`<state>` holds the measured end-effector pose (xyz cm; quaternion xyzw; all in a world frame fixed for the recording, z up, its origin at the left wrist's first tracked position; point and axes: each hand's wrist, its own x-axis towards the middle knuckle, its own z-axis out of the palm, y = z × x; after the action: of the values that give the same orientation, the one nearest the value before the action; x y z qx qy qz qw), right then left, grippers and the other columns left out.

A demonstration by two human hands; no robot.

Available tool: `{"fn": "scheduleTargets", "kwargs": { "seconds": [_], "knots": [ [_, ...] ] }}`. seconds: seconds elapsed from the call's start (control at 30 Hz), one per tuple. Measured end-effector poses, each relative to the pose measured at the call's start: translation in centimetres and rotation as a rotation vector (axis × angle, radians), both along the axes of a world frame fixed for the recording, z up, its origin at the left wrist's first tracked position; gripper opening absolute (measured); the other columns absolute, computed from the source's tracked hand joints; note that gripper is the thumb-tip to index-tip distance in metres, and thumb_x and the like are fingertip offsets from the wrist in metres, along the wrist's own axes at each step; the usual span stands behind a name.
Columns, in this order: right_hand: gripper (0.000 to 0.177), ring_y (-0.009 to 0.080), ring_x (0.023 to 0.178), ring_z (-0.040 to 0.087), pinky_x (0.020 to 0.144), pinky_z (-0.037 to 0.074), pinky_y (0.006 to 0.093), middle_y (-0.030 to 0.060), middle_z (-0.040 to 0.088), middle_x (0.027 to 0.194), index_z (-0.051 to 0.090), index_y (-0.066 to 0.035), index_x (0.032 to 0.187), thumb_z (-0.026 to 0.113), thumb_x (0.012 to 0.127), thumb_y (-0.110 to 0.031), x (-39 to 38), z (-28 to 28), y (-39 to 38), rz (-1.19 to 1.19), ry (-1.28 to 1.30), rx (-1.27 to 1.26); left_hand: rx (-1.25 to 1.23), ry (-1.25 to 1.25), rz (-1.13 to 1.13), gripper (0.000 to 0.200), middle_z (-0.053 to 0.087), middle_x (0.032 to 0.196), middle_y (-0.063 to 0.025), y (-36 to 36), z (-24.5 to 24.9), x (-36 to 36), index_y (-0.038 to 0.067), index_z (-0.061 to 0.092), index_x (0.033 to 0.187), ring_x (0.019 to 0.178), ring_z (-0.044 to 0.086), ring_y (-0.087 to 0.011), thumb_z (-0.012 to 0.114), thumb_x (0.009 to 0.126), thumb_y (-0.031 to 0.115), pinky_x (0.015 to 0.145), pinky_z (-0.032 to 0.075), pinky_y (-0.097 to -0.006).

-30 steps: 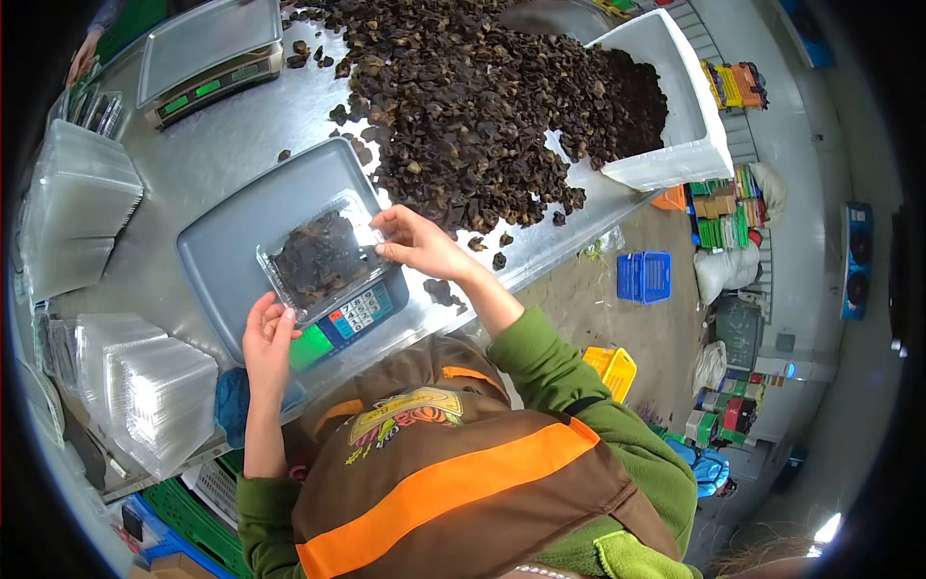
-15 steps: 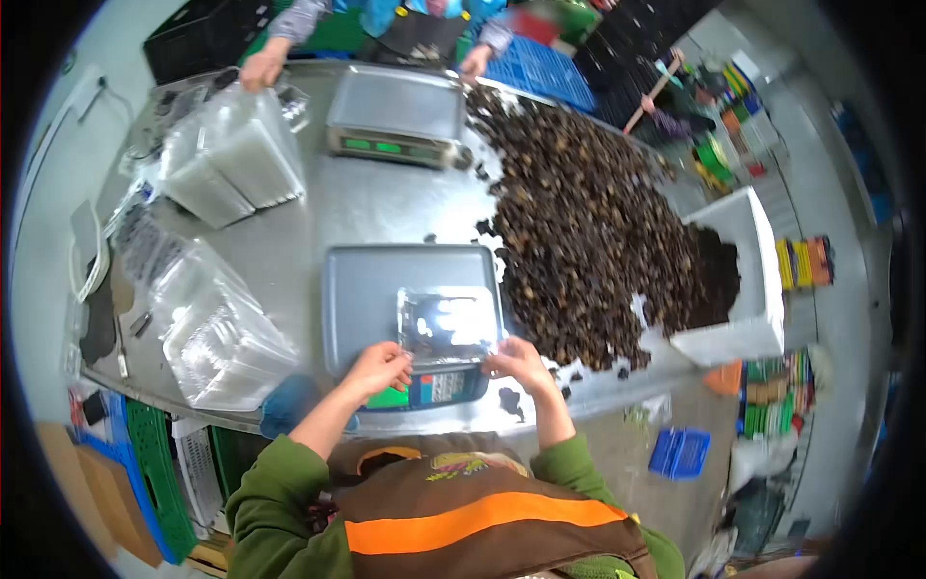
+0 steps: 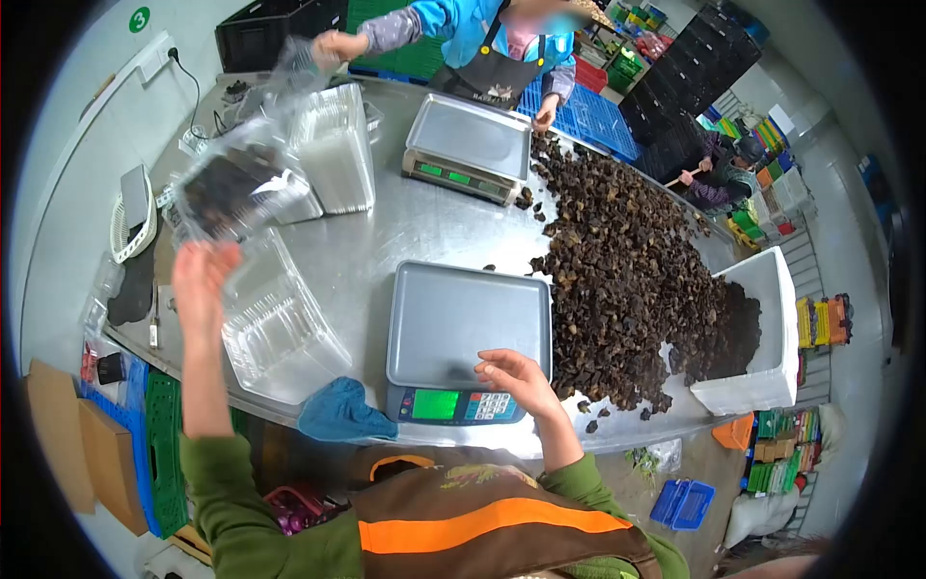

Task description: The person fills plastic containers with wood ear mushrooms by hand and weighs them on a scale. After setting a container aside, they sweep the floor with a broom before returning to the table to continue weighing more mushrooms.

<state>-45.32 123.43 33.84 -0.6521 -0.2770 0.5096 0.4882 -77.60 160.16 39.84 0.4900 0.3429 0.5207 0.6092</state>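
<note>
My left hand (image 3: 203, 275) is blurred at the far left. Its fingers close on the near edge of a clear plastic container (image 3: 231, 188) with dark pieces inside, which is tilted. My right hand (image 3: 521, 381) hovers over the front right of a grey scale (image 3: 468, 318), fingers loosely bent and apart, holding nothing. The scale's pan is bare and its display glows green. Between my left hand and the scale lies a stack of clear plastic containers (image 3: 285, 338). Dark brown pieces resembling wood ear mushrooms form a heap (image 3: 627, 289) right of the scale.
Across the table a co-worker (image 3: 492, 58) holds clear plastic (image 3: 299, 72) beside an upright container stack (image 3: 333, 145). A second scale (image 3: 468, 145) stands before them. A white box (image 3: 762, 376) lies tipped at the right. A blue cloth (image 3: 345, 410) sits at the front edge.
The container has left the scale, carried left by my left hand. My right hand has let go and stays near the scale. The co-worker's hand now lifts clear plastic. The view has shifted.
</note>
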Motion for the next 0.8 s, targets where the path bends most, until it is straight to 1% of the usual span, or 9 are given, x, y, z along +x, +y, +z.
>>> {"fn": "scheduleTargets", "kwargs": {
  "seconds": [0.23, 0.4, 0.47, 0.5, 0.57, 0.6, 0.67, 0.7, 0.8],
  "knots": [
    [0.033, 0.0150, 0.098, 0.064, 0.082, 0.052, 0.0272, 0.0107, 0.067, 0.109, 0.057, 0.001, 0.124, 0.061, 0.096, -0.015, 0.0, -2.0, -3.8, -0.140, -0.080, -0.072, -0.047, 0.297, 0.128, 0.051, 0.060, 0.126, -0.0167, 3.9, -0.3, -2.6, -0.002, 0.045, 0.134, 0.104, 0.064, -0.0235, 0.056, 0.099, 0.033, 0.084, 0.052, -0.0318],
    [0.028, 0.0150, 0.091, 0.066, 0.076, 0.052, 0.0274, 0.0099, 0.069, 0.103, 0.059, 0.001, 0.119, 0.061, 0.095, -0.014, 0.2, -4.0, -8.0, -0.355, -0.078, -0.156, 0.042, 0.662, 0.234, 0.054, 0.064, 0.121, -0.0097, 13.8, -13.2, -12.0, 0.002, 0.045, 0.137, 0.099, 0.065, -0.0229, 0.059, 0.096, 0.035, 0.081, 0.051, -0.0311],
    [0.028, 0.0148, 0.090, 0.066, 0.076, 0.052, 0.0274, 0.0095, 0.069, 0.103, 0.060, 0.000, 0.118, 0.061, 0.095, -0.015, -0.1, -3.9, -8.6, -0.408, -0.064, -0.164, 0.188, 1.177, 0.478, 0.061, 0.064, 0.121, -0.0093, 17.2, -17.9, -14.1, 0.000, 0.052, 0.131, 0.104, 0.063, -0.0256, 0.067, 0.088, 0.042, 0.083, 0.050, -0.0364],
    [0.027, 0.0145, 0.090, 0.066, 0.076, 0.052, 0.0274, 0.0090, 0.069, 0.102, 0.060, 0.000, 0.117, 0.062, 0.095, -0.015, -0.4, -3.8, -8.9, -0.458, -0.055, -0.170, 0.196, 1.179, 0.464, 0.061, 0.064, 0.121, -0.0093, 17.1, -18.3, -13.3, 0.000, 0.052, 0.131, 0.104, 0.063, -0.0256, 0.067, 0.088, 0.042, 0.083, 0.050, -0.0364],
    [0.027, 0.0134, 0.090, 0.065, 0.077, 0.051, 0.0267, 0.0075, 0.069, 0.101, 0.060, 0.000, 0.117, 0.062, 0.095, -0.016, -0.7, -3.7, -9.3, -0.477, -0.090, -0.194, -0.560, 0.531, 0.537, 0.075, 0.063, 0.121, -0.0145, 16.2, -18.8, -10.5, 0.000, 0.055, 0.128, 0.109, 0.059, -0.0307, 0.074, 0.078, 0.052, 0.088, 0.048, -0.0434],
    [0.026, 0.0130, 0.090, 0.066, 0.075, 0.051, 0.0263, 0.0069, 0.069, 0.102, 0.060, -0.001, 0.117, 0.061, 0.095, -0.016, -1.0, -3.5, -9.5, -0.481, -0.106, -0.202, -0.555, 0.540, 0.510, 0.075, 0.063, 0.121, -0.0145, 16.9, -20.1, -10.5, 0.000, 0.055, 0.128, 0.109, 0.059, -0.0307, 0.074, 0.078, 0.052, 0.088, 0.048, -0.0434],
    [0.027, 0.0132, 0.090, 0.066, 0.076, 0.052, 0.0269, 0.0058, 0.068, 0.102, 0.060, -0.001, 0.117, 0.061, 0.096, -0.018, -1.4, -3.5, -10.0, -0.498, -0.123, -0.215, -0.316, 1.187, 0.608, 0.090, 0.062, 0.124, -0.0173, 20.3, -27.0, -13.9, -0.001, 0.053, 0.130, 0.111, 0.057, -0.0338, 0.074, 0.071, 0.062, 0.091, 0.046, -0.0456],
    [0.030, 0.0132, 0.090, 0.065, 0.078, 0.052, 0.0277, 0.0058, 0.068, 0.101, 0.060, 0.000, 0.118, 0.062, 0.096, -0.020, -1.6, -3.2, -10.1, -0.500, -0.144, -0.246, -0.169, 1.466, 0.469, 0.083, 0.059, 0.128, -0.0174, 24.2, -32.5, -17.5, -0.004, 0.046, 0.135, 0.108, 0.057, -0.0360, 0.068, 0.080, 0.055, 0.093, 0.045, -0.0442],
    [0.037, 0.0125, 0.090, 0.064, 0.078, 0.052, 0.0285, 0.0073, 0.070, 0.098, 0.065, 0.002, 0.115, 0.062, 0.095, -0.028, -2.4, -3.9, -11.8, -0.470, -0.299, -0.347, -0.011, 1.749, 0.346, 0.077, 0.060, 0.124, -0.0174, 21.6, -30.3, -18.8, -0.004, 0.049, 0.131, 0.106, 0.058, -0.0354, 0.067, 0.082, 0.053, 0.092, 0.045, -0.0435]
  ]
}}
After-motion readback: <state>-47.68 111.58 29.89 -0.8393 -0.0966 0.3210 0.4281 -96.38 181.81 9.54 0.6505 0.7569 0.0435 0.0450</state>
